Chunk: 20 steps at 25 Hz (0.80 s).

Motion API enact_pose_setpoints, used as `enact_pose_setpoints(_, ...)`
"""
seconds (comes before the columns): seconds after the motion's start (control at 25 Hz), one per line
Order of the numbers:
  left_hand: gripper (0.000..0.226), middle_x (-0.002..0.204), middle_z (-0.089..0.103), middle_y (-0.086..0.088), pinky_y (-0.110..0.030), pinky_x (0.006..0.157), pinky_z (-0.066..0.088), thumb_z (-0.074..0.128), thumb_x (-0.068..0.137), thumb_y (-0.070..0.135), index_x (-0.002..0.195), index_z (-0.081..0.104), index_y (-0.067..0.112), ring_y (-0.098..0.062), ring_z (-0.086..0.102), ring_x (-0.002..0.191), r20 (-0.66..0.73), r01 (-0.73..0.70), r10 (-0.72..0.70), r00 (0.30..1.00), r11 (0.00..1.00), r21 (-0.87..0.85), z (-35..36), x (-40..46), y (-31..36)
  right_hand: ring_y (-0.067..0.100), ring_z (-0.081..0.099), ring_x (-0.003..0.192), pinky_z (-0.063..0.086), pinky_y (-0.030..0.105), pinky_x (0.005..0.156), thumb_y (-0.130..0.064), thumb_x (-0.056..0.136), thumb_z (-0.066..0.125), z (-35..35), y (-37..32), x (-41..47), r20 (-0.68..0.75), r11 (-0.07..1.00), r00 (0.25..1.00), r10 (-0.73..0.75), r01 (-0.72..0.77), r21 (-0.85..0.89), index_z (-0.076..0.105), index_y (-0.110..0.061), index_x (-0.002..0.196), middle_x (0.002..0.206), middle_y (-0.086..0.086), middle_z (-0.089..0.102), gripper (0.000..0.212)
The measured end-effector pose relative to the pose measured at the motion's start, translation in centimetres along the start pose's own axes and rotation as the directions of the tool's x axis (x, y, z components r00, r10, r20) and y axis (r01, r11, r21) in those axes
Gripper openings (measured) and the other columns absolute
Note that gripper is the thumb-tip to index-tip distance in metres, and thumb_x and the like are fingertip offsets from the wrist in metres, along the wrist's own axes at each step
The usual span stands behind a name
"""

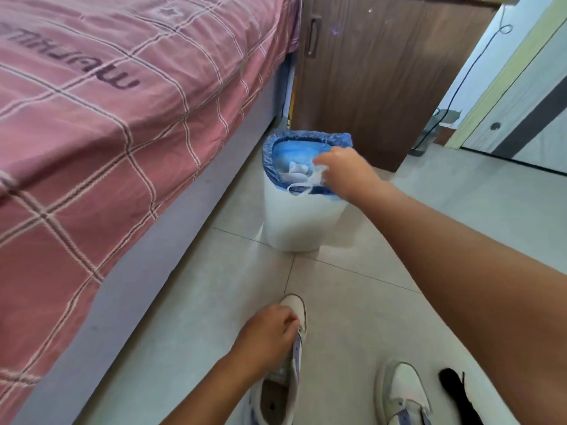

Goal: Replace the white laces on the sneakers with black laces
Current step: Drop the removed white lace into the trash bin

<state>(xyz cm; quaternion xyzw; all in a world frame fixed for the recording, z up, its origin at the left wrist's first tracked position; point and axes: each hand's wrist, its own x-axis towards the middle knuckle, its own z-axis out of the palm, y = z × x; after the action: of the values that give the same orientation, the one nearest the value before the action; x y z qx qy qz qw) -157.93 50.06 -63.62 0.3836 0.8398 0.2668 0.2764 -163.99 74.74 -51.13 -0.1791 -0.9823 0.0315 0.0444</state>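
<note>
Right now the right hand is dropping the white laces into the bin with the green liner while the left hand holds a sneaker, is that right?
Not quite: the head view shows the bin has a blue liner, not green. The right hand is dropping the white laces there, and the left hand holds a sneaker.

Bright, even daylight; soft shadows; wide-angle edge bending; slight motion blur.

Glossy floor tiles; cloth bedsheet; wood-grain cabinet.

Two unlaced white sneakers on floor; black laces beside.
</note>
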Motion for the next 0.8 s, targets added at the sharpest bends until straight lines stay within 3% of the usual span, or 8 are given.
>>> enact_pose_setpoints(0.08,0.022,0.107,0.056,-0.002,-0.029,0.083,0.042,0.041,0.097,0.03,0.105,0.057,0.017,-0.02,0.054,0.099,0.137,0.0,-0.015,0.99,0.994,0.11,0.7,-0.8,-0.7,0.035,0.052,0.109,0.042,0.043,0.09,-0.03,0.099,0.039,0.6,-0.4,0.2,0.296,0.997,0.955,-0.016,0.037,-0.066,0.06,-0.015,0.114,0.115,0.013,0.057,0.03)
enact_pose_setpoints(0.12,0.025,0.118,0.053,-0.002,-0.03,0.088,0.042,0.041,0.097,0.031,0.114,0.054,0.019,-0.021,0.052,0.106,0.175,-0.011,-0.014,0.984,0.99,0.142,1.0,-1.1,-1.3,0.034,0.05,0.112,0.042,0.046,0.093,-0.034,0.1,0.036,0.8,-0.3,-0.3,0.305,1.0,0.952,-0.015,0.016,0.0,0.059,-0.016,0.116,0.118,0.011,0.055,0.033)
enact_pose_setpoints(0.28,0.055,0.143,0.033,0.002,-0.031,0.102,0.037,0.043,0.096,0.038,0.146,0.023,0.025,-0.018,0.038,0.126,0.246,0.079,-0.121,0.962,0.982,0.173,2.6,-2.8,-3.4,0.026,0.029,0.139,0.024,0.044,0.113,-0.02,0.098,0.044,0.2,1.7,-5.8,0.038,0.99,0.998,0.046,-0.051,0.128,0.041,-0.017,0.141,0.148,0.007,0.037,0.044)
enact_pose_setpoints(0.4,0.049,0.129,0.041,-0.004,-0.026,0.09,0.043,0.047,0.094,0.04,0.136,0.03,0.022,-0.018,0.05,0.109,0.33,0.194,-0.248,0.911,0.963,0.188,3.4,-3.9,-3.9,0.025,0.052,0.119,0.031,0.019,0.098,-0.006,0.093,0.052,1.2,3.7,-14.5,-0.061,0.93,0.994,0.085,-0.057,0.364,0.06,-0.008,0.124,0.126,0.009,0.059,0.031)
enact_pose_setpoints(0.52,0.036,0.122,0.045,-0.008,-0.027,0.083,0.043,0.048,0.094,0.025,0.128,0.037,0.017,-0.023,0.055,0.102,0.241,0.202,-0.266,0.933,0.944,0.259,4.3,-4.4,-3.7,0.019,0.061,0.099,0.041,0.021,0.089,-0.007,0.091,0.057,4.6,5.5,-24.3,0.135,0.871,0.977,0.163,-0.206,0.446,0.069,-0.011,0.106,0.106,0.001,0.066,0.019)
enact_pose_setpoints(0.6,0.031,0.116,0.048,-0.01,-0.027,0.078,0.041,0.047,0.093,0.016,0.124,0.043,0.015,-0.026,0.055,0.101,0.168,0.205,-0.255,0.952,0.942,0.266,5.4,-4.6,-3.1,0.016,0.058,0.101,0.042,0.025,0.091,-0.019,0.094,0.054,7.5,6.3,-31.0,0.381,0.836,0.885,0.268,-0.41,0.364,0.062,-0.016,0.118,0.117,0.003,0.061,0.025)
enact_pose_setpoints(0.68,0.033,0.112,0.049,-0.009,-0.027,0.074,0.04,0.049,0.089,0.014,0.122,0.045,0.014,-0.027,0.055,0.097,0.186,0.152,-0.205,0.961,0.952,0.266,7.1,-5.0,-1.8,0.02,0.052,0.116,0.039,0.027,0.094,-0.039,0.095,0.05,10.6,6.4,-37.1,0.606,0.78,0.705,0.369,-0.589,0.21,0.038,-0.021,0.14,0.134,0.007,0.049,0.05)
enact_pose_setpoints(0.8,0.033,0.109,0.048,-0.006,-0.027,0.072,0.04,0.054,0.087,0.019,0.119,0.045,0.016,-0.023,0.054,0.091,0.272,0.041,-0.113,0.956,0.966,0.257,10.8,-6.1,1.2,0.024,0.057,0.103,0.047,0.029,0.075,-0.05,0.092,0.047,14.5,4.5,-42.4,0.729,0.644,0.591,0.346,-0.715,0.273,0.0,-0.033,0.148,0.129,0.01,0.049,0.075)
